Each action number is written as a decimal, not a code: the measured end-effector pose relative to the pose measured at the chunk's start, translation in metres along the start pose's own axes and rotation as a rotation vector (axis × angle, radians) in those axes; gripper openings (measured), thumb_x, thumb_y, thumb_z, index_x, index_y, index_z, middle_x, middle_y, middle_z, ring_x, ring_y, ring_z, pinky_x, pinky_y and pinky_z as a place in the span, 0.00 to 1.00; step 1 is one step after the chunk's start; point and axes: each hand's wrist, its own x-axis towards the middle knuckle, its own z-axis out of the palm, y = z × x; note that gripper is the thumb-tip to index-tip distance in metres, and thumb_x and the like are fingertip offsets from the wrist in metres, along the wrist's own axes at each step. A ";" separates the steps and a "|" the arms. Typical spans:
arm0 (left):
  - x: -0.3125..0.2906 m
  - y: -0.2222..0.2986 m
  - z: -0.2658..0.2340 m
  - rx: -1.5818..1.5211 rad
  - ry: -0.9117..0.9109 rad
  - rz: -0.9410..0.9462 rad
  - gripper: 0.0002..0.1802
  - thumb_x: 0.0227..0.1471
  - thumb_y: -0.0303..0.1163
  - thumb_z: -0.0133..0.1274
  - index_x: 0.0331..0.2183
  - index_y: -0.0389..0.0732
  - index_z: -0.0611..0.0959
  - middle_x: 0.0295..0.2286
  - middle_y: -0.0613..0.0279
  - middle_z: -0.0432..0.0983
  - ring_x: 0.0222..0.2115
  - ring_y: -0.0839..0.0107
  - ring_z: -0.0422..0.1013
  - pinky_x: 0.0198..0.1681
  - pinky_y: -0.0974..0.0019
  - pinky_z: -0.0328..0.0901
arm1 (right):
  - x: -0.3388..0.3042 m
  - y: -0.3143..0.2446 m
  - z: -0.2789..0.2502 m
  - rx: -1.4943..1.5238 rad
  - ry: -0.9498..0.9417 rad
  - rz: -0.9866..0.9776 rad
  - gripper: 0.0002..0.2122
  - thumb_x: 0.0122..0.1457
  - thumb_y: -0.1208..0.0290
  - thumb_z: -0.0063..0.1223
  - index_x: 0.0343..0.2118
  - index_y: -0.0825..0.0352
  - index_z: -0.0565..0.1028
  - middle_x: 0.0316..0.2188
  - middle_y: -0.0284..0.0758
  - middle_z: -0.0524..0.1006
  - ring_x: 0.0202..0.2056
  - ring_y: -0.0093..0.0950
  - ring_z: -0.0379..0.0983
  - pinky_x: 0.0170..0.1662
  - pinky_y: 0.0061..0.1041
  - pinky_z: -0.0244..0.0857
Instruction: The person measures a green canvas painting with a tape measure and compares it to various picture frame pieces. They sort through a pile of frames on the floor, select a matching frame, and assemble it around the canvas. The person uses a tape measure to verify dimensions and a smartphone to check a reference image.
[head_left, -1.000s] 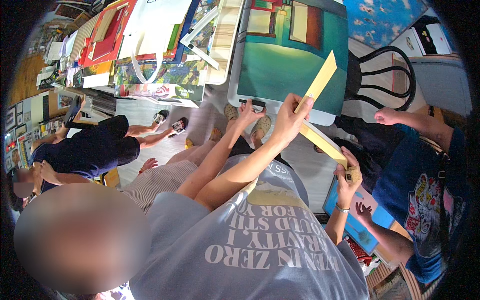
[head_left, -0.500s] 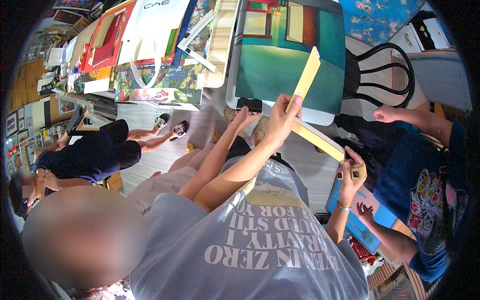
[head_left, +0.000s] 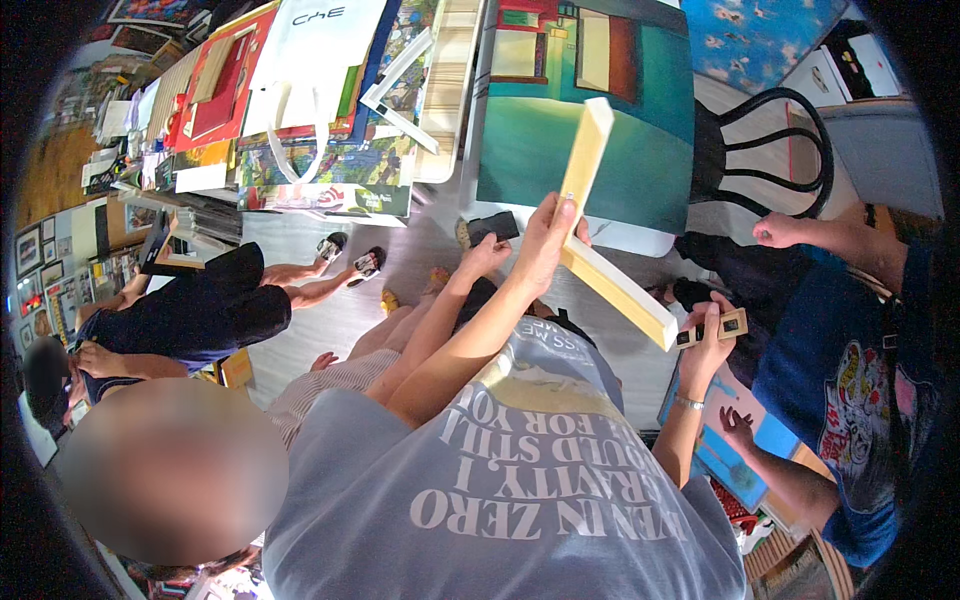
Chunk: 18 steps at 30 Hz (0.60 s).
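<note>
My left hand (head_left: 543, 248) grips a pale yellow wooden frame corner (head_left: 620, 288) where its two bars meet. One bar points up over the table; the other slants down to the right, its cut end close to my right hand (head_left: 706, 338). My right hand is closed round a small light wooden block (head_left: 733, 323) with dark square insets, its far side hidden by the fingers. A bracelet is on my right wrist. Beyond the frame corner lies a green painting (head_left: 580, 150) of a room with doorways.
On the left table are a white bag (head_left: 310, 50), stacked prints and a white corner sample (head_left: 395, 110). A black chair (head_left: 770, 150) stands right. One person (head_left: 840, 380) is on my right; on my left, another person's hand (head_left: 485, 257) holds a dark flat object (head_left: 494, 229).
My left hand has moved slightly left and turned the frame corner, so its lower bar tilts further down. My right hand has turned the wooden block and now sits apart from the bar's end.
</note>
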 end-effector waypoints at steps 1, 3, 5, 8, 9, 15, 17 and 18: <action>0.000 0.003 -0.006 -0.057 -0.010 -0.018 0.24 0.59 0.56 0.46 0.33 0.41 0.71 0.20 0.66 0.69 0.24 0.76 0.67 0.30 0.71 0.63 | 0.005 0.012 -0.004 0.022 0.008 0.059 0.13 0.62 0.66 0.53 0.43 0.71 0.72 0.25 0.32 0.73 0.22 0.19 0.67 0.25 0.20 0.63; 0.001 0.000 -0.036 -0.181 -0.010 -0.036 0.32 0.54 0.62 0.48 0.38 0.39 0.73 0.21 0.64 0.69 0.24 0.71 0.68 0.30 0.67 0.66 | 0.007 0.026 0.003 0.110 -0.014 0.182 0.12 0.62 0.67 0.53 0.42 0.70 0.72 0.21 0.27 0.68 0.21 0.17 0.64 0.24 0.20 0.60; 0.000 0.012 -0.065 -0.211 -0.039 -0.075 0.40 0.49 0.70 0.45 0.40 0.39 0.73 0.22 0.65 0.66 0.27 0.70 0.66 0.34 0.64 0.65 | 0.007 0.049 0.006 0.045 -0.126 0.263 0.12 0.62 0.65 0.53 0.41 0.68 0.72 0.23 0.28 0.69 0.22 0.18 0.65 0.25 0.19 0.60; -0.009 0.029 -0.107 -0.325 -0.062 -0.002 0.41 0.44 0.71 0.51 0.43 0.42 0.72 0.24 0.67 0.67 0.27 0.71 0.66 0.32 0.65 0.66 | -0.005 0.061 0.030 0.105 -0.313 0.468 0.16 0.65 0.62 0.47 0.49 0.69 0.68 0.25 0.29 0.70 0.26 0.21 0.67 0.32 0.23 0.64; -0.013 0.041 -0.106 -0.430 -0.073 -0.002 0.37 0.46 0.66 0.54 0.42 0.42 0.73 0.24 0.67 0.68 0.27 0.72 0.67 0.33 0.65 0.67 | -0.006 0.082 0.035 0.256 -0.317 0.520 0.17 0.65 0.62 0.45 0.51 0.69 0.66 0.28 0.31 0.70 0.27 0.23 0.68 0.33 0.24 0.65; -0.041 0.072 -0.138 -0.202 0.224 0.037 0.18 0.60 0.48 0.47 0.37 0.42 0.72 0.25 0.64 0.69 0.26 0.72 0.66 0.32 0.70 0.66 | -0.008 0.058 0.097 0.690 -0.595 0.695 0.23 0.68 0.57 0.35 0.61 0.66 0.57 0.35 0.37 0.73 0.31 0.28 0.73 0.34 0.29 0.70; -0.050 0.076 -0.132 -0.091 0.307 0.019 0.16 0.61 0.46 0.47 0.36 0.42 0.73 0.26 0.64 0.70 0.25 0.71 0.69 0.31 0.70 0.66 | -0.004 0.045 0.111 0.683 -0.689 0.581 0.27 0.67 0.49 0.32 0.62 0.64 0.57 0.28 0.34 0.72 0.22 0.26 0.71 0.27 0.26 0.67; -0.052 0.067 -0.145 -0.043 0.344 -0.008 0.16 0.61 0.45 0.46 0.37 0.41 0.75 0.26 0.65 0.71 0.24 0.72 0.70 0.29 0.69 0.67 | 0.000 0.040 0.114 0.697 -0.734 0.567 0.28 0.67 0.47 0.32 0.62 0.64 0.57 0.26 0.33 0.71 0.19 0.24 0.69 0.24 0.24 0.66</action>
